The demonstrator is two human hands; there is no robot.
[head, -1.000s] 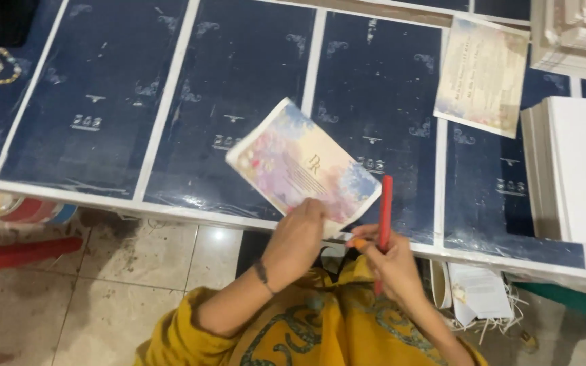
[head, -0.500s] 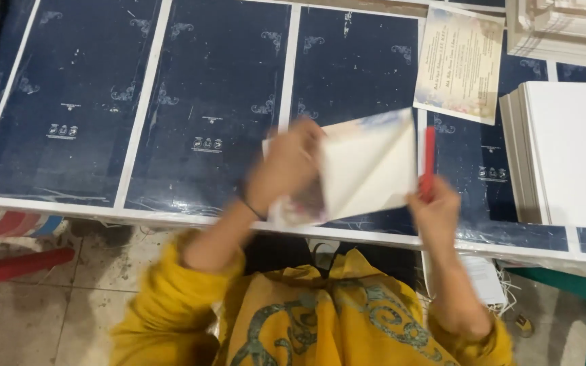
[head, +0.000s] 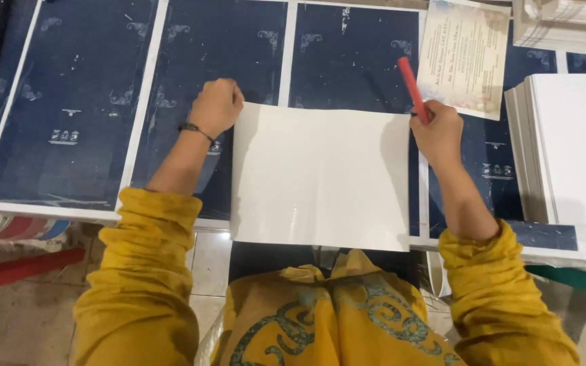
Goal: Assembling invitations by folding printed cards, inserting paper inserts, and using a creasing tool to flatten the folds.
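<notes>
Hands at the corners of a white sheet

Left hand (head: 217, 106), clenched, presses the far left corner of the white sheet (head: 320, 177). Right hand (head: 437, 133) grips a red tool (head: 413, 87), resting at the sheet's far right corner. Sheet lies flat between both hands on the desk (head: 89, 88), long axis left to right, near edge overhanging. Right of the sheet: white stack (head: 571, 146), printed card (head: 464, 57). Tool's tip hidden in the fist.

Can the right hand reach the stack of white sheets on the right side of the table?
Probably yes. The right hand holds a red pen, and the stack of white sheets lies just beside it with nothing between.
</notes>
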